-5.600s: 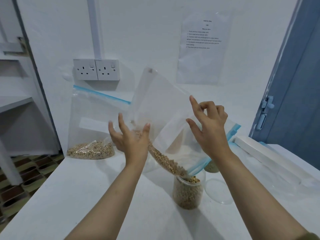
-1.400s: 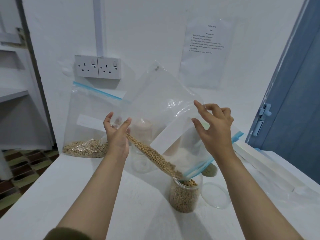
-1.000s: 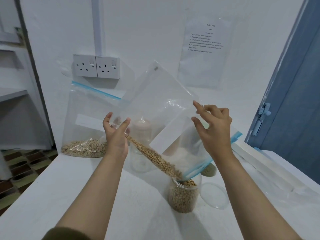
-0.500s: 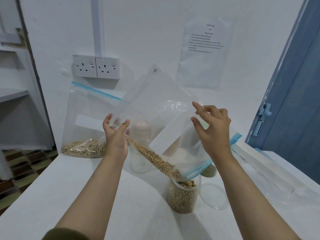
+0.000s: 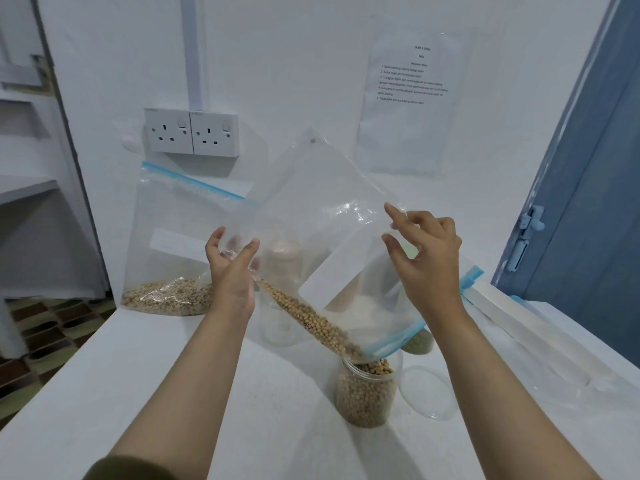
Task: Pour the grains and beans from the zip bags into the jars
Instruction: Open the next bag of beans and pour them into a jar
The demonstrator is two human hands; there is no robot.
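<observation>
I hold a clear zip bag (image 5: 322,209) tilted, its blue zip mouth down over an open plastic jar (image 5: 367,393) nearly full of tan beans. A line of beans (image 5: 304,317) lies along the bag's lower edge and reaches the jar's mouth. My left hand (image 5: 232,268) pinches the bag's raised lower corner. My right hand (image 5: 422,261) pinches the bag's right side, above the jar. An empty clear jar (image 5: 278,327) stands behind the bag.
A second zip bag (image 5: 166,271) with pale grains leans on the wall at the left. A round clear lid (image 5: 429,393) lies right of the jar. Behind it sits a small jar of greenish grains (image 5: 419,342). A long white box (image 5: 512,313) lies along the right. The table's left edge drops to a tiled floor.
Over the last second the bag and both hands have barely moved. Compared with several seconds ago, the left hand grips higher on the bag and the beans lie in a thinner line.
</observation>
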